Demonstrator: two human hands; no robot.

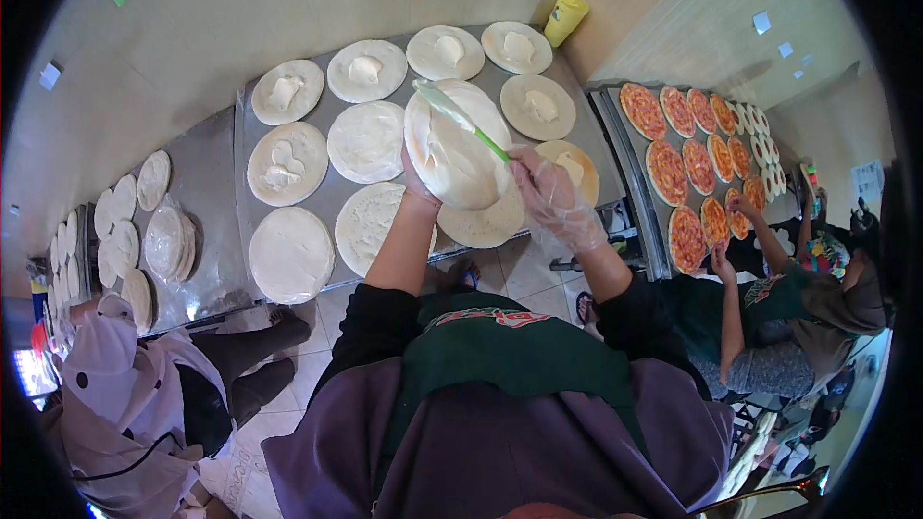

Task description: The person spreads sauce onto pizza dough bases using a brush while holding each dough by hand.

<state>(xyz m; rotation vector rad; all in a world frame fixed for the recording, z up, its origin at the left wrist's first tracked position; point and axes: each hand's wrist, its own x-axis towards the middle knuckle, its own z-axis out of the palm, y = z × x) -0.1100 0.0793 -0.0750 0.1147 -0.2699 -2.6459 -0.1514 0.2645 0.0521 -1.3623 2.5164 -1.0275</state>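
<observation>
My left hand [420, 183] supports a round pizza base [452, 165] from below, raised above the metal table [594, 149] and tilted. White creamy spread covers much of its top. In a clear plastic glove, my right hand [553, 194] is closed round the green handle of a spatula [447, 108], whose pale blade lies against the spread. Beneath and around my hands lie several more bases. Some carry a white dollop in the middle, like the base [449, 51] at the back; others, such as the front-left base [291, 255], are spread over.
A yellow container [565, 19] stands at the back right corner. On the right table, several red-topped pizzas [663, 173] lie near a co-worker's hands [723, 255]. Stacked bases in plastic [170, 240] sit on the left table, with another person [144, 394] close by.
</observation>
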